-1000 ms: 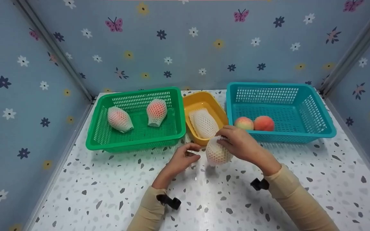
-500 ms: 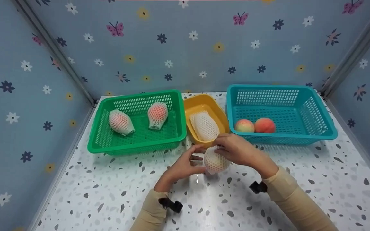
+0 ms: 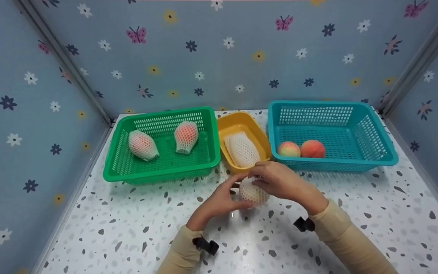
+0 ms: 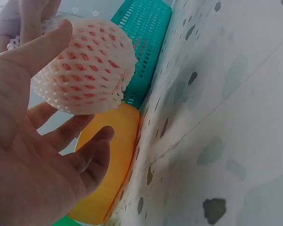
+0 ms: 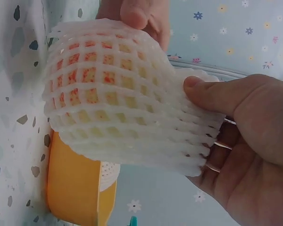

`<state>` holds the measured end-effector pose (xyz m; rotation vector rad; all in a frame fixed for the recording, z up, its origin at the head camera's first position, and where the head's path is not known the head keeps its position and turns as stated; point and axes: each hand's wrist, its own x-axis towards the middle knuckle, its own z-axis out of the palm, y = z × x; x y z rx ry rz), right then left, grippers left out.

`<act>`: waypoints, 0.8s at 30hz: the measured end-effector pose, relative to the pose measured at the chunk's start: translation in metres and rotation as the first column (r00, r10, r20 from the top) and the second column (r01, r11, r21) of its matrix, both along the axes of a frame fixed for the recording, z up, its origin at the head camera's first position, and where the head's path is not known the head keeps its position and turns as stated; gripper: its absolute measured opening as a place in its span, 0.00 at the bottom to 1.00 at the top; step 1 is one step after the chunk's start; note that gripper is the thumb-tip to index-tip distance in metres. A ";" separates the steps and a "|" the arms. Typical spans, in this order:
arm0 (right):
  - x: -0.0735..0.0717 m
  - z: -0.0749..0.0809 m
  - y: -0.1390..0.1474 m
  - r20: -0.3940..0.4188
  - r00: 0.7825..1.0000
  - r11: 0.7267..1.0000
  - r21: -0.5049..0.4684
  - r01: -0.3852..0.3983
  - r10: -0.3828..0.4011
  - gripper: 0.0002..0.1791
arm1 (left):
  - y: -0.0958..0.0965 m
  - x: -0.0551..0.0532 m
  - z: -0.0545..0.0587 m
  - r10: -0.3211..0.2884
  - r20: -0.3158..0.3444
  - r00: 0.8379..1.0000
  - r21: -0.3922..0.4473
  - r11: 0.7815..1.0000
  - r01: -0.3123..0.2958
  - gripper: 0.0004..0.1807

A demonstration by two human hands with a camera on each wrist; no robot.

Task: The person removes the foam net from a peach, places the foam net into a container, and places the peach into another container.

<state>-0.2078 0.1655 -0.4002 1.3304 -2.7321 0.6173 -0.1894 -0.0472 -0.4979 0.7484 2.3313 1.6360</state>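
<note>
In the head view a peach in a white foam net [image 3: 254, 195] is held up in front of the yellow tray. My right hand [image 3: 283, 182] pinches the loose open end of the foam net [image 5: 191, 125], thumb on the near side in the right wrist view. My left hand [image 3: 221, 199] has its thumb and fingers around the peach's other side. Its thumb lies against the net in the left wrist view, while the lower fingers curl below the peach. Red and pale yellow skin shows through the mesh. The right hand's other fingertips are hidden behind the net.
A green basket [image 3: 162, 173] at left holds two netted peaches [image 3: 143, 145]. The yellow tray [image 3: 262, 131] in the middle contains white foam nets [image 3: 243, 149]. At right, a blue basket [image 3: 337, 164] holds two bare peaches [image 3: 313, 148]. Patterned walls [image 3: 219, 53] enclose the speckled table [image 3: 264, 243].
My left hand has moved right and closed around the netted peach. My right hand, still pinching the net, has shifted slightly left and nearer with it.
</note>
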 end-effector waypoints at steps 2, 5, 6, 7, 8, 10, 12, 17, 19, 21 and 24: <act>-0.001 0.000 0.002 -0.006 1.000 1.000 -0.010 0.000 0.000 0.10 | -0.001 -0.001 -0.002 -0.002 0.023 1.000 0.001 1.000 0.002 0.41; -0.002 0.000 0.005 -0.004 1.000 1.000 -0.009 0.018 -0.018 0.11 | -0.005 -0.003 -0.003 -0.011 0.045 0.999 -0.003 1.000 0.011 0.38; -0.003 0.000 0.005 0.001 1.000 1.000 -0.003 0.030 -0.030 0.12 | -0.007 -0.004 -0.003 -0.016 0.050 0.999 -0.005 1.000 0.017 0.37; -0.003 -0.001 0.005 0.010 0.999 0.999 0.010 0.044 -0.044 0.12 | -0.010 -0.004 -0.003 -0.021 0.062 0.998 -0.007 1.000 0.021 0.35; -0.004 -0.003 0.005 0.017 0.998 0.998 0.024 0.059 -0.059 0.12 | -0.012 -0.004 -0.003 -0.025 0.074 0.997 -0.009 1.000 0.025 0.34; -0.005 -0.008 0.004 0.037 0.996 0.995 0.054 0.082 -0.084 0.11 | -0.016 -0.005 -0.002 -0.027 0.103 0.994 -0.015 0.999 0.029 0.31; -0.007 -0.015 0.003 0.059 0.993 0.993 0.076 0.094 -0.099 0.12 | -0.018 -0.006 -0.002 -0.026 0.132 0.991 -0.029 0.999 0.030 0.28; -0.007 -0.032 0.006 0.126 0.986 0.993 0.058 0.105 -0.112 0.23 | -0.020 -0.007 -0.004 -0.015 0.170 0.985 -0.082 0.996 0.029 0.29; -0.006 -0.036 0.010 0.166 0.977 0.991 0.029 0.128 -0.131 0.32 | -0.021 -0.007 -0.005 -0.008 0.172 0.985 -0.087 0.996 0.023 0.29; -0.006 -0.037 0.013 0.198 0.968 0.987 0.005 0.159 -0.157 0.34 | -0.022 -0.007 -0.004 -0.005 0.167 0.986 -0.085 0.996 0.019 0.28; -0.010 -0.038 0.016 0.221 0.960 0.983 -0.025 0.182 -0.172 0.21 | -0.023 -0.008 -0.004 -0.006 0.162 0.987 -0.080 0.997 0.019 0.26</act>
